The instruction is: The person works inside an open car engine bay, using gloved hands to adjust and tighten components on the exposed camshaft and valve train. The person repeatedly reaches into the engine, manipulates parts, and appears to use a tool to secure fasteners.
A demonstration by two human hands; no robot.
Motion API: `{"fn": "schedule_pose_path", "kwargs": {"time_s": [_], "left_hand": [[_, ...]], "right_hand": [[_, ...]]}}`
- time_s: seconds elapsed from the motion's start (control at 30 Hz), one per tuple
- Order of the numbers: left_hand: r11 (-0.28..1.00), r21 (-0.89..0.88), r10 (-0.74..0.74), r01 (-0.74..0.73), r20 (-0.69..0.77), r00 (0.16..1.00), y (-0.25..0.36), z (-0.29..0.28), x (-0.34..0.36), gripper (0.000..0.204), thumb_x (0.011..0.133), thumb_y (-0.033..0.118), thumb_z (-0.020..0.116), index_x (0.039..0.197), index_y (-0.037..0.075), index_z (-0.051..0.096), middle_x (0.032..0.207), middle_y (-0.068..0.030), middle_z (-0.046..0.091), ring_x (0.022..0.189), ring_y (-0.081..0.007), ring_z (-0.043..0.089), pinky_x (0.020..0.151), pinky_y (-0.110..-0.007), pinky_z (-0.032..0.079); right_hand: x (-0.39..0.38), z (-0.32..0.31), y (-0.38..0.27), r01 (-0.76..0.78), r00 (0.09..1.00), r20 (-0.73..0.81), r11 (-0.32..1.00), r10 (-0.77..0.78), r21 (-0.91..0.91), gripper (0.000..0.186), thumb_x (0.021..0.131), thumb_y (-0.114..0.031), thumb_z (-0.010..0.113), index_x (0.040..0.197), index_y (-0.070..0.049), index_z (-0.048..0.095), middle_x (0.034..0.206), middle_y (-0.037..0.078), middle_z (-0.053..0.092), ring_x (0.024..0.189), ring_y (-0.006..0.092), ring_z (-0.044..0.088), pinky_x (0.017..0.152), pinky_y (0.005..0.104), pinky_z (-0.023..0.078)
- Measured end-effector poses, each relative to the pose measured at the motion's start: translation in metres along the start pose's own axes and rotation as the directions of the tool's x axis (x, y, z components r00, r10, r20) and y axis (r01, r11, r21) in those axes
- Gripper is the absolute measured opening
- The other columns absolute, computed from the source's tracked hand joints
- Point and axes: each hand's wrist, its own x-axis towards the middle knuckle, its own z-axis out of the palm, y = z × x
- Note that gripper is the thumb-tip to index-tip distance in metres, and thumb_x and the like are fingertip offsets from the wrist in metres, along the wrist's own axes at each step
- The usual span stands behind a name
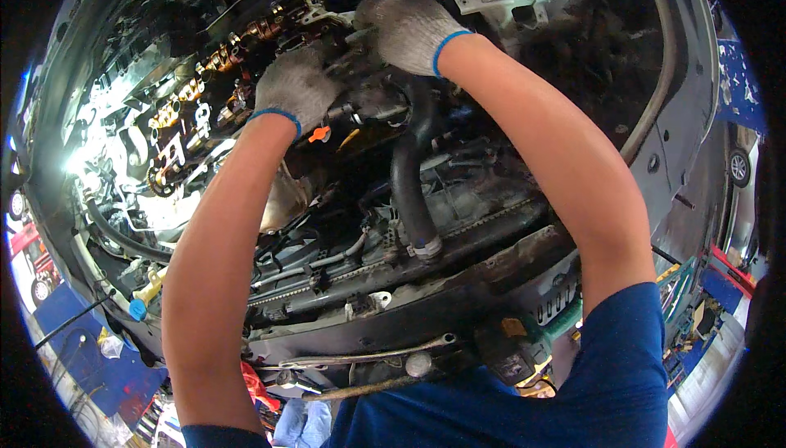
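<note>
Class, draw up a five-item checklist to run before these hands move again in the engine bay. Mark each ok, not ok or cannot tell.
1. Both hands gloved: ok; left hand and right hand are covered to the wrist.
2. Forearms covered: not ok; both are bare.
3. Secure grip: cannot tell; what the hands touch is lost in shadow.
4. Black hose fitted at its lower end: ok, it seems; the clamp is around it.
5. Green-and-black tool near the front edge steady: cannot tell; its support is unclear.
</note>
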Motion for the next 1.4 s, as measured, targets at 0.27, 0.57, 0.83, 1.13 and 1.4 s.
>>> {"fn": "schedule_pose_path", "kwargs": {"time_s": [0.27, 0.57, 0.83, 1.13, 1.4], "left_hand": [[0.759, -0.637, -0.299, 0.135, -0.156, 0.941, 0.008, -0.033, -0.063, 0.036, 0.091, 0.020, 0.067, 0.123, 0.005, 0.073, 0.116, -0.0221, 0.076, 0.111, -0.0392, 0.072, 0.097, -0.044, 0.056], [0.683, -0.722, -0.255, 0.110, -0.095, 0.962, 0.031, -0.073, -0.223, 0.020, 0.091, 0.014, 0.075, 0.108, 0.004, 0.075, 0.097, -0.0176, 0.076, 0.084, -0.0314, 0.075, 0.078, -0.038, 0.058], [0.608, -0.793, -0.374, 0.035, -0.247, 0.894, 0.081, -0.048, -0.353, 0.034, 0.087, 0.020, 0.078, 0.115, 0.006, 0.066, 0.095, -0.0166, 0.068, 0.089, -0.0412, 0.069, 0.078, -0.050, 0.058], [0.613, -0.782, -0.419, 0.112, -0.202, 0.885, 0.105, -0.023, -0.393, 0.035, 0.087, 0.020, 0.073, 0.116, 0.003, 0.062, 0.093, -0.0187, 0.066, 0.092, -0.0416, 0.068, 0.081, -0.051, 0.055], [0.670, -0.707, -0.404, 0.228, -0.089, 0.910, 0.110, -0.031, -0.406, 0.033, 0.089, 0.031, 0.077, 0.112, 0.008, 0.070, 0.093, -0.0136, 0.071, 0.083, -0.0344, 0.070, 0.074, -0.046, 0.058]], "right_hand": [[0.002, 0.000, -0.003, 0.224, 0.973, -0.027, 0.963, -0.231, -0.151, 0.030, 0.090, -0.008, 0.063, 0.118, -0.008, 0.073, 0.118, 0.019, 0.075, 0.110, 0.0393, 0.073, 0.094, 0.0501, 0.060], [0.013, 0.001, -0.026, 0.338, 0.929, -0.060, 0.901, -0.366, -0.271, 0.032, 0.086, -0.018, 0.073, 0.118, -0.013, 0.071, 0.109, 0.011, 0.073, 0.109, 0.0312, 0.070, 0.095, 0.0446, 0.059], [0.019, -0.034, -0.065, 0.290, 0.840, 0.538, 0.777, 0.074, -0.559, 0.054, 0.111, -0.029, 0.041, 0.164, -0.020, 0.042, 0.174, 0.005, 0.033, 0.161, 0.0313, 0.029, 0.133, 0.0483, 0.025], [0.049, -0.022, -0.082, 0.005, 0.823, 0.502, 0.879, 0.267, -0.477, 0.046, 0.103, -0.018, 0.061, 0.148, -0.007, 0.059, 0.152, 0.020, 0.058, 0.142, 0.0363, 0.054, 0.118, 0.0452, 0.044], [0.028, -0.004, -0.046, 0.358, 0.931, 0.259, 0.782, -0.257, -0.510, 0.039, 0.108, -0.028, 0.049, 0.135, -0.006, 0.067, 0.126, 0.020, 0.072, 0.116, 0.0368, 0.070, 0.097, 0.0484, 0.058]]}}
